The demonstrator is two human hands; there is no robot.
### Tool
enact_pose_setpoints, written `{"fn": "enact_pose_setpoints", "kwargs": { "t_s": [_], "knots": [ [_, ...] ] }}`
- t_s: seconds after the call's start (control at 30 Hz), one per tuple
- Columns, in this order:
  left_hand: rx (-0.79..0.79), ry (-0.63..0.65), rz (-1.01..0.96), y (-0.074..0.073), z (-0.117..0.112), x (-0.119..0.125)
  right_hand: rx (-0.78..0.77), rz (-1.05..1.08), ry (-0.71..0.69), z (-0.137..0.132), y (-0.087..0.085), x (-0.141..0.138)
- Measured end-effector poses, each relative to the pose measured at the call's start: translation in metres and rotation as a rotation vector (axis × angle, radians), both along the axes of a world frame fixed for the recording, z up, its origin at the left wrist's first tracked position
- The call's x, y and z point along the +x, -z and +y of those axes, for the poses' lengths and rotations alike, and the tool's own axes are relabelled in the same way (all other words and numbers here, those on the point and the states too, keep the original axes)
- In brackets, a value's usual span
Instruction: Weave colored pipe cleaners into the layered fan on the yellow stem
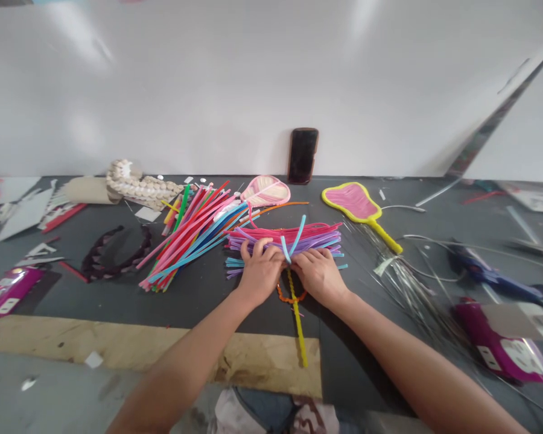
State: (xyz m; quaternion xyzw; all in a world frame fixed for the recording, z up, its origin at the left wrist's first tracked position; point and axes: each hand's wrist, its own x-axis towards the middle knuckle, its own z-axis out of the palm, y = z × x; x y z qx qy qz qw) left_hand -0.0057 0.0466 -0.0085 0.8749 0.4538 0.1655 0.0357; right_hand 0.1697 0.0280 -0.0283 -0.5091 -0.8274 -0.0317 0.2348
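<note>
My left hand (263, 265) and my right hand (320, 271) meet above the table, fingers bent and pinched together. Between them a light blue pipe cleaner (295, 238) stands up in a V, its lower part at my fingertips. Underneath lies a wide bundle of pink, purple and blue pipe cleaners (294, 231), partly covered by my hands. A twisted yellow stem (300, 328) runs toward me from under my fingers. Around its upper part curves an orange pipe-cleaner loop (291, 299). What exactly sits inside each pinch is partly hidden.
Left lie a pile of colored pipe cleaners (185, 247), a dark headband (115, 259) and a purple box (15, 289). Behind are a pink leaf shape (266, 191) and a phone (303, 155). Right are a yellow-edged pink piece (353, 202), wires (411, 289) and a glue gun (493, 277).
</note>
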Motion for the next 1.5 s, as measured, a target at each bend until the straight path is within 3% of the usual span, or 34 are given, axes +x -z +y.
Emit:
{"fn": "enact_pose_setpoints", "kwargs": {
  "t_s": [0.2,0.53,0.7,1.0,1.23,1.5],
  "knots": [
    [-0.006,-0.027,0.003,0.001,0.0,0.002,-0.007,0.043,-0.018,0.002,-0.001,0.002],
    [0.109,0.068,0.025,-0.007,-0.002,0.001,0.031,0.032,-0.019,0.002,-0.003,0.002],
    [0.09,0.037,-0.023,-0.006,0.0,0.002,0.043,0.046,-0.032,0.002,-0.003,0.003],
    [0.025,-0.019,-0.068,-0.005,0.001,0.004,-0.079,0.23,0.027,0.002,-0.008,0.003],
    [-0.001,-0.016,-0.074,-0.01,0.0,0.005,-0.171,0.533,-0.003,0.003,-0.012,0.0],
    [-0.034,-0.059,-0.127,-0.01,0.001,0.005,-0.267,0.601,0.033,0.003,-0.014,0.002]
  ]
}}
